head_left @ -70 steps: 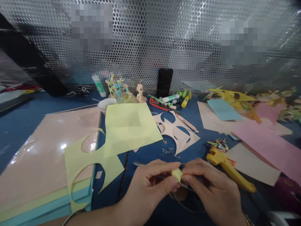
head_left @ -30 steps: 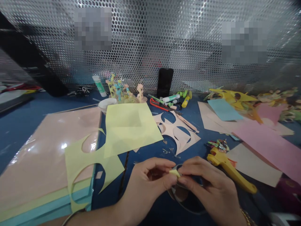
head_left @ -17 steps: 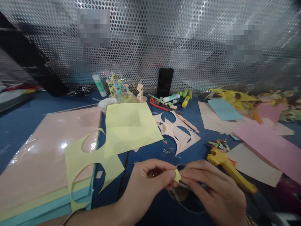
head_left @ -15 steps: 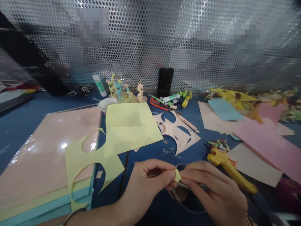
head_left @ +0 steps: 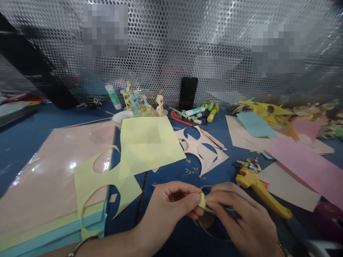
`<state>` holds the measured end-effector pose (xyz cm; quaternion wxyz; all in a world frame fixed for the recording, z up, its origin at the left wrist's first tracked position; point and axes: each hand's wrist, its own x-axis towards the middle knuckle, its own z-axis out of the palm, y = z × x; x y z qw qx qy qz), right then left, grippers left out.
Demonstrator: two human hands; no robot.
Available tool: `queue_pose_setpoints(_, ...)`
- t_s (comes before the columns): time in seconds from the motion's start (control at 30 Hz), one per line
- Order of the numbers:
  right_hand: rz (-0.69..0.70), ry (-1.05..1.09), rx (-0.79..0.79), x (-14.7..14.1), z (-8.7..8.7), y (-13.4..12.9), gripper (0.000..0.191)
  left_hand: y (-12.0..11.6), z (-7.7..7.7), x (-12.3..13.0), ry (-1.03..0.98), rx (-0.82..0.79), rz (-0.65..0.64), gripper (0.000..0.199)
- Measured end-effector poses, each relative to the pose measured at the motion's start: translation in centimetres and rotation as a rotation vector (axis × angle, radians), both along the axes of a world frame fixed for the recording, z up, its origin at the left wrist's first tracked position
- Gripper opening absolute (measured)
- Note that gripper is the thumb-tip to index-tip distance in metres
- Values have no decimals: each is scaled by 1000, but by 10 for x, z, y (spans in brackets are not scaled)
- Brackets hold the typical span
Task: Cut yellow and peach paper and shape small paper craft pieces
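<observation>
A small piece of yellow paper (head_left: 202,201), folded or curled, is pinched between the thumb and fingers of my left hand (head_left: 168,208). My right hand (head_left: 242,214) is closed, with its thumb and fingertips pressed at the paper's right edge. Below both hands lies a round, ring-like object (head_left: 214,233), partly covered by them; its kind is unclear. To the left is a yellow sheet with round cut-outs (head_left: 93,178), and beyond it a plain yellow sheet (head_left: 150,142). A pale pink cut-out sheet (head_left: 195,146) rests ahead of my hands.
A yellow-handled tool (head_left: 264,192) and pink paper (head_left: 305,164) lie on the right. Glue sticks (head_left: 195,111), a cutter (head_left: 182,119) and an upright phone (head_left: 188,93) stand near the perforated metal screen (head_left: 160,46). Small paper figures (head_left: 134,103) are behind a white bowl (head_left: 122,117).
The small yellow paper has turned slightly between my fingertips and shows a different outline. Both hands stay in nearly the same place.
</observation>
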<state>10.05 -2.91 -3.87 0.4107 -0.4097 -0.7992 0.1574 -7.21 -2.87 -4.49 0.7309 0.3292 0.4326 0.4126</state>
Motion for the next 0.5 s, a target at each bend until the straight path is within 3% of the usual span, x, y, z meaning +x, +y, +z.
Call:
queue_pose_setpoints(0.17,-3,40,-8,0,0,0,9,0,-4,0,-55,35,16,17)
queue_pose_setpoints(0.5,32,162,-240,6,-3,7,13,0,-1,-1,-40,61,-26,33)
